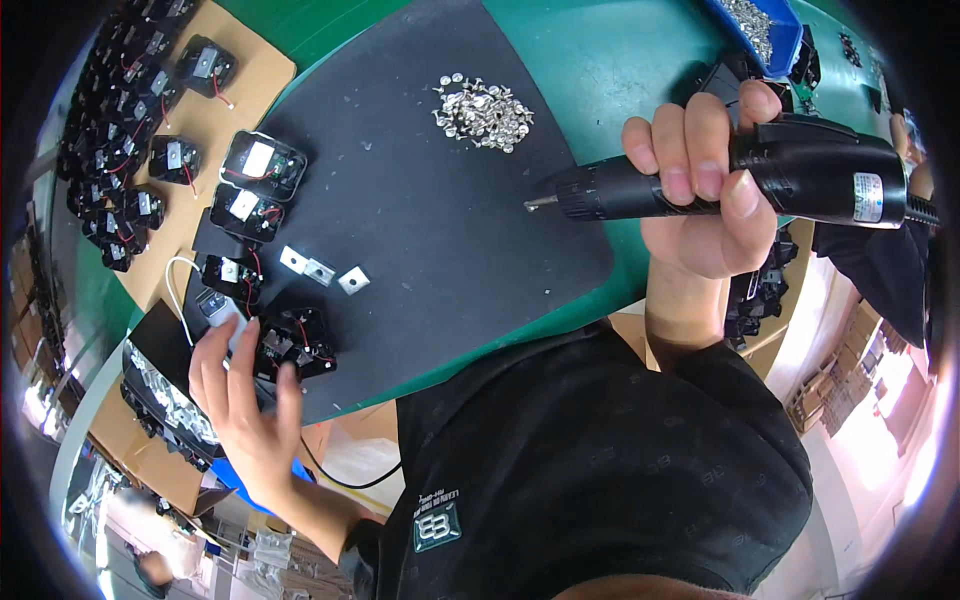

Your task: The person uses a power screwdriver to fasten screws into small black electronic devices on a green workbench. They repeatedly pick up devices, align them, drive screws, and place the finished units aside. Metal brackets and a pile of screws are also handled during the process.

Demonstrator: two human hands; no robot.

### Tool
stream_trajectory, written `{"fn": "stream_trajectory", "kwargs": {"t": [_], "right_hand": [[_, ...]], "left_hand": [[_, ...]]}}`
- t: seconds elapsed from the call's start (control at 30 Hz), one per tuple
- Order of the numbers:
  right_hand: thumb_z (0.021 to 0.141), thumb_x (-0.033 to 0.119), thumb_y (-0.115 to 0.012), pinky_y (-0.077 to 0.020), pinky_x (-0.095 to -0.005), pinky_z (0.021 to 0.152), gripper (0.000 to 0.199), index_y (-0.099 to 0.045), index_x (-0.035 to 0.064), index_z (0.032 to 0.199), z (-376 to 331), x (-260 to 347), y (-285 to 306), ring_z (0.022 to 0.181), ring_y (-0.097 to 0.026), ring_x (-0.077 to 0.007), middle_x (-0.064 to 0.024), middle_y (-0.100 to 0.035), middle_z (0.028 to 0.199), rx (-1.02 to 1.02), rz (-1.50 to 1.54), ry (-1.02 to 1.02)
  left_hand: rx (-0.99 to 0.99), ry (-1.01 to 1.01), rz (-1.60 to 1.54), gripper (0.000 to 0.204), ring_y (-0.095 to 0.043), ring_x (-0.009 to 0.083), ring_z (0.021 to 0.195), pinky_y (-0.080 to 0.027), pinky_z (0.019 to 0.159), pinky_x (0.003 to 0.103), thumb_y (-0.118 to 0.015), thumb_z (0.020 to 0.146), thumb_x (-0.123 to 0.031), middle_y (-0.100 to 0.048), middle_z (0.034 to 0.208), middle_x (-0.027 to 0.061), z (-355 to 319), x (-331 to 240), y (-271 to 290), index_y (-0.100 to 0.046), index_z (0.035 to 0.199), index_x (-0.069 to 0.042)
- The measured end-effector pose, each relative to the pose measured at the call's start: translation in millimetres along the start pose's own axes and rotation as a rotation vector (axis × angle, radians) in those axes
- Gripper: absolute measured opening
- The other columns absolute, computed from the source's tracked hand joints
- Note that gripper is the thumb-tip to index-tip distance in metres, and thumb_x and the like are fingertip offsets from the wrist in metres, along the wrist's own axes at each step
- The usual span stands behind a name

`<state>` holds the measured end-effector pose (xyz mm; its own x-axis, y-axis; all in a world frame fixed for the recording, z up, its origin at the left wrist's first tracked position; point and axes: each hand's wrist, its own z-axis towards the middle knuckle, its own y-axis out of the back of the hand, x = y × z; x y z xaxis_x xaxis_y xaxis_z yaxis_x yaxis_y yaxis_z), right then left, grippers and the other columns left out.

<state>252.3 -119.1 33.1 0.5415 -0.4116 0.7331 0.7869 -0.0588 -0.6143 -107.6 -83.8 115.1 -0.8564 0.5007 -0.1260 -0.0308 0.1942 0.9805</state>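
Observation:
My right hand (705,225) is closed around a black electric screwdriver (820,170), held above the right edge of the dark mat. The screwdriver lies nearly level, its metal bit (540,204) pointing left. At the mat's lower left, my left hand (245,410) has its fingers apart beside a black plastic housing (300,340) with red wires. Whether the fingertips touch it cannot be made out. Just beyond those fingers sits a small grey block (215,305) near a white cable (172,285). Three small metal plates (352,280) with holes lie to the right of the housings.
A pile of silver screws (485,115) lies on the dark mat (430,230). More wired black housings (262,165) line its left side, and many crowd a cardboard sheet (255,60). A blue bin (785,40) of small metal parts stands at the far right.

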Motion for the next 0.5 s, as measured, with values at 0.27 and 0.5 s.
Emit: {"fn": "stream_trajectory", "kwargs": {"t": [0.27,0.5], "right_hand": [[0.084,0.018,-0.067,-0.0362,-0.0295,0.069,0.043,-0.046,0.016,0.12,-6,27,4,0.063,-0.045,-0.0077,0.0066,-0.045,0.069,-0.041,-0.015,0.024],[0.077,0.005,-0.07,-0.0444,-0.0345,0.066,0.045,-0.043,0.0129,0.111,-10,56,13,0.062,-0.053,-0.0154,0.0007,-0.05,0.067,-0.028,0.02,0.037]], "left_hand": [[0.128,-0.19,0.004,0.032,-0.055,0.0291,0.087,-0.04,0.08,0.04,-0.075,0.074,-0.018,-0.06,0.086,0.0097,64,-41,-46,-0.064,0.102,-0.007],[0.149,-0.167,-0.133,0.016,-0.056,0.032,0.088,-0.042,0.08,0.042,-0.069,0.072,-0.001,-0.062,0.092,0.0118,66,-53,-33,-0.06,0.085,-0.003]]}}
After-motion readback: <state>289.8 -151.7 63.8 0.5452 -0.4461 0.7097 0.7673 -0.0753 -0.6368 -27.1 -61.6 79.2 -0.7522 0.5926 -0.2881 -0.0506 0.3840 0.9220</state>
